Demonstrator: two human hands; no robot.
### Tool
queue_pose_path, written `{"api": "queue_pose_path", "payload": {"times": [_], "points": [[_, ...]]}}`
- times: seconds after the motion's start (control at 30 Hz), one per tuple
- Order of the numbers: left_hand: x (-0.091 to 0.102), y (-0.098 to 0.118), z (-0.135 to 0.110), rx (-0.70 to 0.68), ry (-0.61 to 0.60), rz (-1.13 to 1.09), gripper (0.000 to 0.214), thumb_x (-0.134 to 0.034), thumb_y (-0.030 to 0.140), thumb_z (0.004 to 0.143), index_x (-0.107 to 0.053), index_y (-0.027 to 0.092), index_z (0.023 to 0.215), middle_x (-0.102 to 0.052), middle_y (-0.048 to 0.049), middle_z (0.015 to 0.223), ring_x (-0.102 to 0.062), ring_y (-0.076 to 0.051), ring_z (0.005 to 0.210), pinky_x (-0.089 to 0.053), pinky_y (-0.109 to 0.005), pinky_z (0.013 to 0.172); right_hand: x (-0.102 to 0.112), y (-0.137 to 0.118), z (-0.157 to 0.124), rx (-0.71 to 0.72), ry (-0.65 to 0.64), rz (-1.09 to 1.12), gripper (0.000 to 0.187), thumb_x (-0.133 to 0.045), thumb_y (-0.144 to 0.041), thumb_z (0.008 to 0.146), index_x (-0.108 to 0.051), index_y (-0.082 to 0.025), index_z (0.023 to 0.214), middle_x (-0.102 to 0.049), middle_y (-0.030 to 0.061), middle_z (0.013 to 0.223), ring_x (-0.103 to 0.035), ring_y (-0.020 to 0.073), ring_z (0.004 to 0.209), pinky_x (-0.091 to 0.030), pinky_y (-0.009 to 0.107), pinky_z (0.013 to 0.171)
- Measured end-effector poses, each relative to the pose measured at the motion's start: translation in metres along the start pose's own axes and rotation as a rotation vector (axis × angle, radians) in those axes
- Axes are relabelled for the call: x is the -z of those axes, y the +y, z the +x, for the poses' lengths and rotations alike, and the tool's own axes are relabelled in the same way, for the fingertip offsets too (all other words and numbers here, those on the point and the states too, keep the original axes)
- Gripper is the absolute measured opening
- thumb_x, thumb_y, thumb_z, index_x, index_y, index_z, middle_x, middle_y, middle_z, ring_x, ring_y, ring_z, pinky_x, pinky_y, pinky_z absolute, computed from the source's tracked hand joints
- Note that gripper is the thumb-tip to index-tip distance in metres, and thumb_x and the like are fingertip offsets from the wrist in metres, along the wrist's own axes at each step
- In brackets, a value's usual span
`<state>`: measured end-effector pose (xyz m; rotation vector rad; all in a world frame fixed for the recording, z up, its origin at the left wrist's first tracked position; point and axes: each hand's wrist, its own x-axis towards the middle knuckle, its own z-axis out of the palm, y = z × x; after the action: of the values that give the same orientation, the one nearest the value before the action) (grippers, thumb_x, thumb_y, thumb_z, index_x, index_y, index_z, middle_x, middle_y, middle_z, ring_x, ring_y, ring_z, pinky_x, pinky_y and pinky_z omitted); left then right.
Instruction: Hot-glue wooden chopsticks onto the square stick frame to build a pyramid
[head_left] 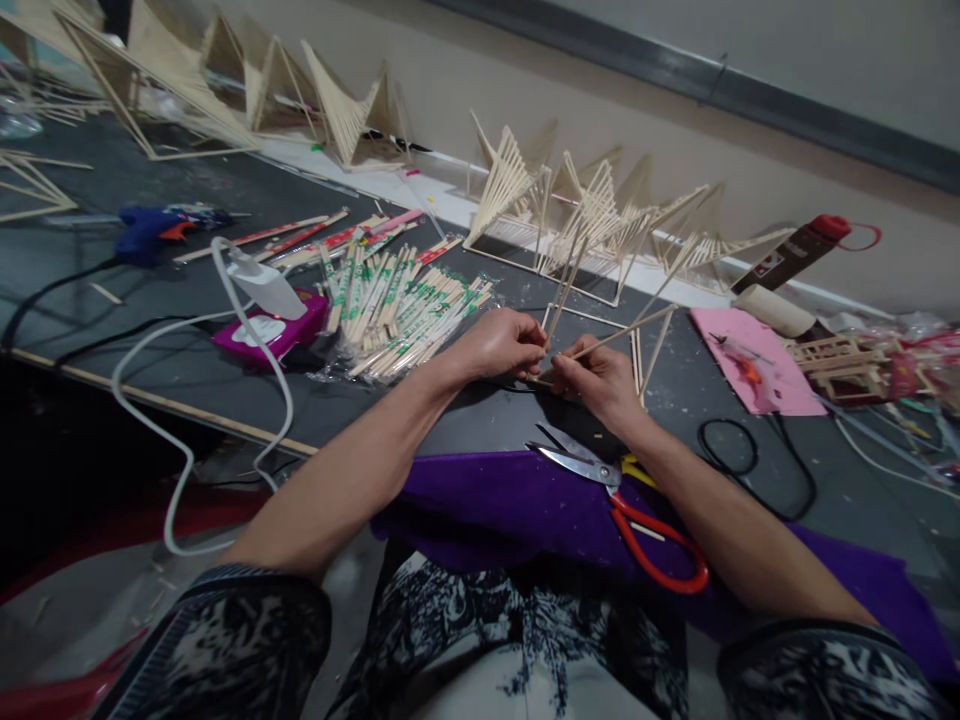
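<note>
**Two hands (506,345) pinch at a corner of a wooden stick frame (622,331)**

Nearest, patterned sleeves (259,640) end above the elbows and both bare forearms reach forward over a purple cloth (480,510) at the edge of a dark table (465,425). Scissors (606,474) lie below the hands, blades parted, red handle loop on the cloth; a yellow piece (636,472) shows beside the right forearm.

The frame stands over the table, right in front of the person. The left hand's thumb and fingertips close together at the foot of slim raised sticks. The right hand (600,378) sits just beside it, thumb and forefinger pinching near the same lower corner; exactly which stick each hand grips is hidden by the fingers.

Beyond the left forearm lies a pile of green-printed wrapped sticks (405,300), with a magenta box (270,330) and a white plug (266,288) to its left. A blue glue gun (146,235) rests farther left. On the right, another glue gun (750,372) lies on a pink sheet (799,395).

Farthest back, fanned stick models (589,215) line the table before a pale wall (675,130), near a leaning brown bottle (787,255) with a red cap.
</note>
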<state>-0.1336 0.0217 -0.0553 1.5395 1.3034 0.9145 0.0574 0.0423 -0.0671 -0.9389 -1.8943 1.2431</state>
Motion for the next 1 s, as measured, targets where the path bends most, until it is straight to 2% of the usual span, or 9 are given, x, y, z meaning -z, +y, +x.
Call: {"api": "queue_pose_path", "payload": {"times": [0.17,0.37,0.87,1.0], "points": [[0.0,0.001,-0.001,0.004,-0.007,-0.008,0.01,-0.058,0.013,0.073,-0.063,0.013,0.082,-0.065,0.0009,0.062,-0.061,-0.01,0.054,-0.045,-0.018,0.051,-0.001,-0.002,0.001,-0.071,0.026,0.064,0.034,-0.069,-0.052,0.076,-0.055,-0.02,0.073,-0.064,-0.0012,0.059,-0.065,0.016,0.052,-0.048,0.023,0.043],[0.001,0.003,-0.001,0.015,-0.008,0.014,0.01,-0.059,0.015,0.075,-0.065,0.013,0.083,-0.067,-0.0004,0.064,-0.061,-0.009,0.054,-0.046,-0.019,0.053,-0.001,-0.002,0.004,-0.103,0.03,0.055,0.034,-0.068,-0.052,0.075,-0.058,-0.02,0.071,-0.065,0.0005,0.061,-0.065,0.0168,0.052,-0.049,0.024,0.043],[0.001,0.007,-0.002,0.029,0.012,0.044,0.012,-0.06,0.02,0.074,-0.066,0.013,0.082,-0.066,-0.0002,0.065,-0.06,-0.01,0.055,-0.045,-0.019,0.052,-0.003,0.006,0.007,-0.037,0.02,0.008,0.028,-0.064,-0.047,0.08,-0.056,-0.021,0.072,-0.062,-0.0013,0.057,-0.063,0.0156,0.05,-0.048,0.023,0.043],[0.002,0.006,-0.004,-0.001,-0.006,0.157,0.017,-0.059,0.024,0.075,-0.068,0.014,0.084,-0.064,0.0017,0.062,-0.057,-0.01,0.053,-0.041,-0.019,0.05,-0.004,0.008,0.007,-0.025,0.029,-0.004,0.03,-0.063,-0.049,0.081,-0.056,-0.021,0.074,-0.063,-0.001,0.057,-0.064,0.0159,0.049,-0.047,0.023,0.043]]}}
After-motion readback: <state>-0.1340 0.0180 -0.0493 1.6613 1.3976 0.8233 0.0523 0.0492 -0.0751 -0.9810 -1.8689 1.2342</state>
